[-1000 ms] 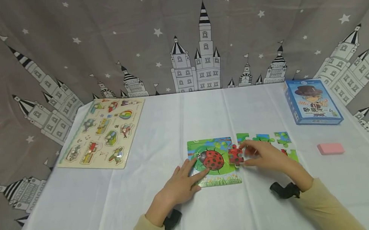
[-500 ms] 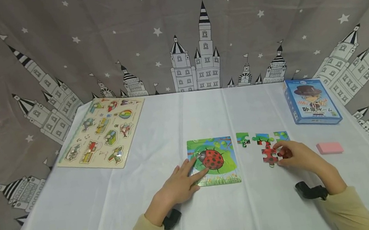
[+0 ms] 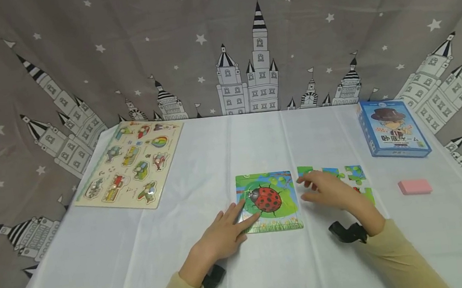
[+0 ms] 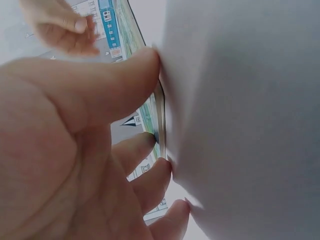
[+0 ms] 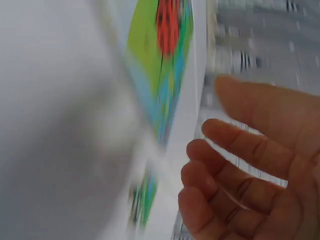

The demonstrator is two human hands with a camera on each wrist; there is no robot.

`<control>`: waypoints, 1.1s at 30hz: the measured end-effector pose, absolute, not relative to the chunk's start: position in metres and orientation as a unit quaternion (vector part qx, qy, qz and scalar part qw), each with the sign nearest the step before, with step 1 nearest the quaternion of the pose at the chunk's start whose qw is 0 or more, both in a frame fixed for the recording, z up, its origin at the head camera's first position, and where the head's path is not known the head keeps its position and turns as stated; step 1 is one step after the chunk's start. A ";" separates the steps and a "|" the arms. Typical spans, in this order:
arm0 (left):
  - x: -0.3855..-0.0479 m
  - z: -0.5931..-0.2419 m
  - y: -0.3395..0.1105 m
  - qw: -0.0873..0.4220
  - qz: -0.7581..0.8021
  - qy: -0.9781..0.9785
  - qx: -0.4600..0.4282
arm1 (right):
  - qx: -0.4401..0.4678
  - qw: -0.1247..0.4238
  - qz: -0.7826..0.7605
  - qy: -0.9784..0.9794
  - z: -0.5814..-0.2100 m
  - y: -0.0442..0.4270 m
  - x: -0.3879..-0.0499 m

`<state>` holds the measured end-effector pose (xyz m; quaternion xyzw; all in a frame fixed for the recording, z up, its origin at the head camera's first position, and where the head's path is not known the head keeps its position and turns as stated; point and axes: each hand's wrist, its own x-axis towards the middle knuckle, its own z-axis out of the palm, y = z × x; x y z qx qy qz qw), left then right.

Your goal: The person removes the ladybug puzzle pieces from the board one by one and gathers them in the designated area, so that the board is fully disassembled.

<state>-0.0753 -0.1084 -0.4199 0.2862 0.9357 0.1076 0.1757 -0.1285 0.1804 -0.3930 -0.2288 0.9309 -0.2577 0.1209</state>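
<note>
My left hand (image 3: 223, 235) rests with spread, straight fingers on the lower left of a square ladybug jigsaw puzzle (image 3: 285, 187). The left wrist view has those fingers at the edge of the puzzle (image 4: 161, 107). Just right of the puzzle, my right hand (image 3: 330, 191) hovers with loosely bent fingers. In the right wrist view the thumb and fingers of my right hand (image 5: 245, 175) are apart, with nothing between them. Loose jigsaw pieces (image 3: 355, 172) lie beyond and beside this hand, which covers some of them, including where the red piece was set down.
A wooden vehicle puzzle board (image 3: 131, 167) lies at the back left. At the back right stands a blue card game box (image 3: 393, 128), with a pink block (image 3: 414, 186) nearer the front. A grey castle-print curtain (image 3: 138, 40) hangs behind the white-covered table (image 3: 132, 255).
My right hand moved a red jigsaw piece from the puzzle's right edge to the loose pieces and let it go. It then came back leftward without it. The left hand stayed on the puzzle.
</note>
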 end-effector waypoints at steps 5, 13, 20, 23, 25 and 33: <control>-0.074 -0.420 -0.109 0.178 0.107 0.935 0.287 | -0.296 0.134 -0.243 0.914 -0.403 0.132 -0.134; -0.075 -0.419 -0.109 0.180 0.102 0.935 0.288 | -0.329 0.144 -0.228 0.905 -0.417 0.100 -0.134; -0.078 -0.417 -0.110 0.177 0.117 0.934 0.287 | -0.325 0.132 -0.227 0.909 -0.420 0.095 -0.132; -0.079 -0.417 -0.108 0.173 0.116 0.932 0.296 | -0.319 0.121 -0.232 0.911 -0.422 0.096 -0.132; -0.079 -0.417 -0.108 0.169 0.112 0.931 0.304 | -0.317 0.112 -0.238 0.911 -0.423 0.097 -0.133; -0.077 -0.417 -0.110 0.164 0.108 0.934 0.299 | -0.324 0.096 -0.294 0.894 -0.425 0.095 -0.137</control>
